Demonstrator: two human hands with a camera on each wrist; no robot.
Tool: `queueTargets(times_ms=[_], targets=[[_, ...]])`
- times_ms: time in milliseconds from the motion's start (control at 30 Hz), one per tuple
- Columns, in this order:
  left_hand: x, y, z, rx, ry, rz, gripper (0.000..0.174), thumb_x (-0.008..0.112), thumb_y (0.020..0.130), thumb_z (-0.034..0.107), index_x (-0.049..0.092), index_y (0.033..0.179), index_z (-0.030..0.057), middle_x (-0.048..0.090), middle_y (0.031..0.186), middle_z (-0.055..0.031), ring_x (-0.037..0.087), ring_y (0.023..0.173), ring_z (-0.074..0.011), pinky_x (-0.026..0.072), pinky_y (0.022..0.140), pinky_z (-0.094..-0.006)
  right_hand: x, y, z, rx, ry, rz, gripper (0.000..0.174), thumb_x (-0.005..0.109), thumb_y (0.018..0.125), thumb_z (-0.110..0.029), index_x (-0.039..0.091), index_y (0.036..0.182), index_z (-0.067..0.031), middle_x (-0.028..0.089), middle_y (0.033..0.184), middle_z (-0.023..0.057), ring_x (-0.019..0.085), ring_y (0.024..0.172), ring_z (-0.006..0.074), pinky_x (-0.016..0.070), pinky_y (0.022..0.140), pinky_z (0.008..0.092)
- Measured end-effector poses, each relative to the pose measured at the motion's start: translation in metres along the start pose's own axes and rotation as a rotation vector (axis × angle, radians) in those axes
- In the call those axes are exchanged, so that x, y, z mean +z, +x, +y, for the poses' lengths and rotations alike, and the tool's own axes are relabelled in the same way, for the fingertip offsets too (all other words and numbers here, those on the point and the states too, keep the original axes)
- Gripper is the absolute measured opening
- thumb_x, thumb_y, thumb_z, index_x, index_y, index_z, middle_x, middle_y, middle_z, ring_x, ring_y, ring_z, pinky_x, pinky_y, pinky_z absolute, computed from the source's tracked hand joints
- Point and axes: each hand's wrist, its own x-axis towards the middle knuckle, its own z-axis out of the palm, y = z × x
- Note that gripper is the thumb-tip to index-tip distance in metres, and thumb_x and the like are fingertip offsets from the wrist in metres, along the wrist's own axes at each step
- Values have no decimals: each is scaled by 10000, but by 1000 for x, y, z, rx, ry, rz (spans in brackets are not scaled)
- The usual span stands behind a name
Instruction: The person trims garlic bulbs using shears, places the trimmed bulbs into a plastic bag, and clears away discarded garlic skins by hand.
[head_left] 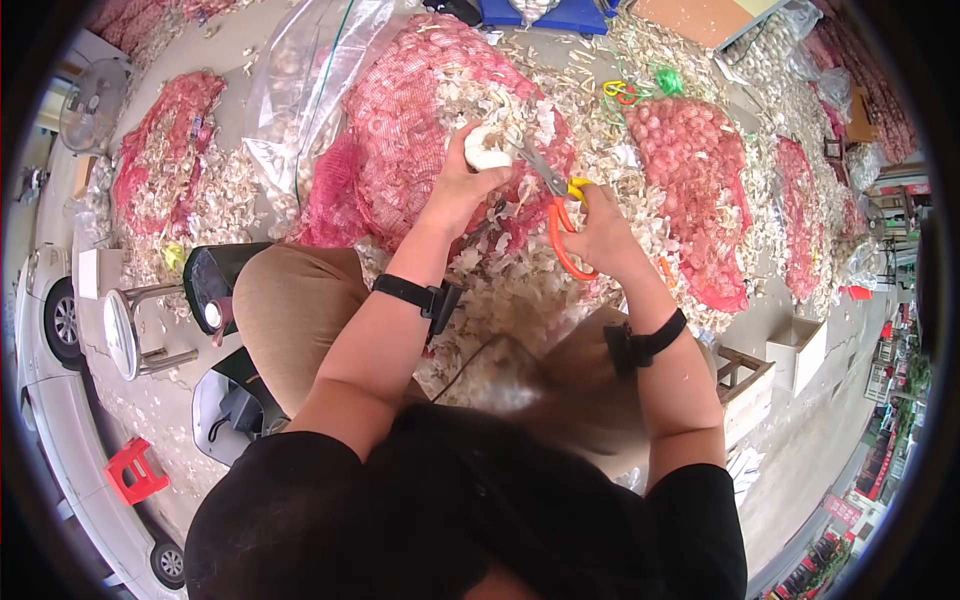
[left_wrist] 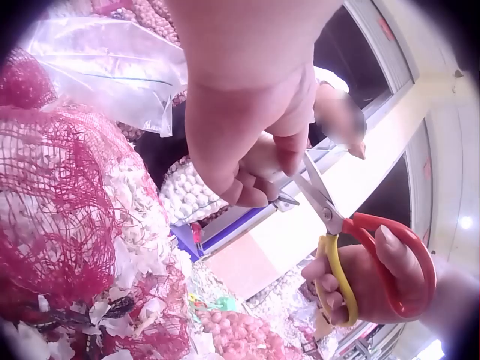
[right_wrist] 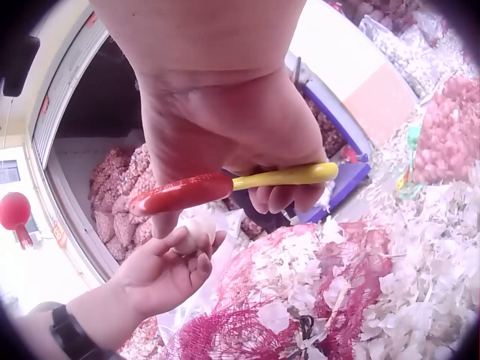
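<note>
My left hand (head_left: 462, 190) grips a white garlic bulb (head_left: 487, 147) over the big red mesh sack, with the thumb on its near side. My right hand (head_left: 606, 238) holds scissors (head_left: 556, 184) with one orange-red handle and one yellow one. In the left wrist view the scissor blades (left_wrist: 316, 182) are parted, their tips right by the garlic and the left fingertips. Seen from the right wrist, the garlic bulb (right_wrist: 196, 231) sits in the curled fingers of the left hand, while the right hand hides the blades.
A large red mesh sack (head_left: 400, 110) of garlic lies before me, strewn with papery peelings (head_left: 520, 290). Another garlic sack (head_left: 690, 180) lies at right. Near it is a second pair of scissors (head_left: 620, 92). A clear plastic bag (head_left: 300, 110) stands left; a round stool (head_left: 122, 333) is beside me.
</note>
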Motion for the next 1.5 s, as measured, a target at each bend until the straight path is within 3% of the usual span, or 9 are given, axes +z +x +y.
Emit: queueTargets(times_ms=[167, 300, 400, 633, 800, 1067, 1233, 1333, 1500], targets=[[1, 1, 3, 56, 91, 49, 745, 644, 737, -36, 252, 1363, 64, 513, 1128, -115, 545, 982, -168, 477, 814, -283, 4, -7, 1, -12, -153, -2, 704, 762, 639, -358, 461, 1154, 17, 490, 1108, 215, 502, 1047, 372, 430, 872, 414], [2, 1, 1, 122, 368, 77, 724, 683, 723, 18, 298, 1336, 54, 528, 1109, -99, 543, 978, -162, 467, 827, -283, 4, -7, -5, 31, -201, -50, 647, 716, 666, -316, 446, 1157, 7, 488, 1116, 219, 493, 1073, 376, 431, 878, 418], [4, 2, 1, 147, 466, 90, 715, 719, 705, 64, 325, 1301, 41, 540, 1085, -95, 545, 969, -157, 466, 823, -288, 6, -8, -10, 23, -240, -34, 667, 712, 674, -397, 472, 1091, 65, 509, 1067, 245, 525, 1023, 395, 455, 863, 416], [6, -1, -7, 183, 656, 158, 727, 745, 698, 136, 316, 1272, 13, 548, 1075, -136, 567, 966, -196, 461, 834, -306, 9, -7, -10, 40, -251, -105, 697, 690, 688, -427, 468, 1092, 96, 521, 1078, 273, 528, 1036, 395, 451, 872, 413], [3, 1, -13, 216, 691, 158, 723, 743, 702, 140, 316, 1272, 12, 545, 1076, -144, 567, 974, -208, 459, 838, -312, 7, -6, -11, 118, -248, -222, 836, 685, 691, -550, 413, 1188, 64, 489, 1155, 270, 519, 1065, 392, 427, 895, 415], [2, 0, -7, 124, 622, 109, 728, 742, 689, 112, 320, 1275, 21, 536, 1083, -128, 553, 964, -190, 456, 833, -304, 5, -3, -5, 119, -149, -297, 798, 664, 698, -574, 463, 1135, 63, 517, 1108, 282, 533, 1047, 395, 428, 881, 412], [11, -3, 8, 16, 588, 80, 672, 666, 719, 28, 313, 1292, 40, 515, 1076, -105, 530, 940, -164, 463, 799, -277, 0, -1, 8, 122, -93, -311, 775, 650, 707, -581, 477, 1103, 62, 537, 1070, 275, 551, 1009, 381, 433, 853, 406], [4, -1, 1, 51, 557, 96, 709, 693, 688, 65, 311, 1283, 11, 558, 1039, -129, 569, 926, -173, 481, 780, -292, -6, 1, -7, 167, -65, -430, 856, 610, 693, -625, 467, 1099, 114, 517, 1129, 302, 545, 1039, 388, 436, 869, 399], [1, 2, -4, 83, 570, 90, 722, 702, 693, 80, 304, 1291, 12, 555, 1038, -128, 566, 931, -179, 475, 783, -293, 2, -1, -2, 111, -113, -363, 898, 598, 695, -644, 443, 1122, 131, 513, 1128, 307, 544, 1039, 395, 435, 879, 400]])
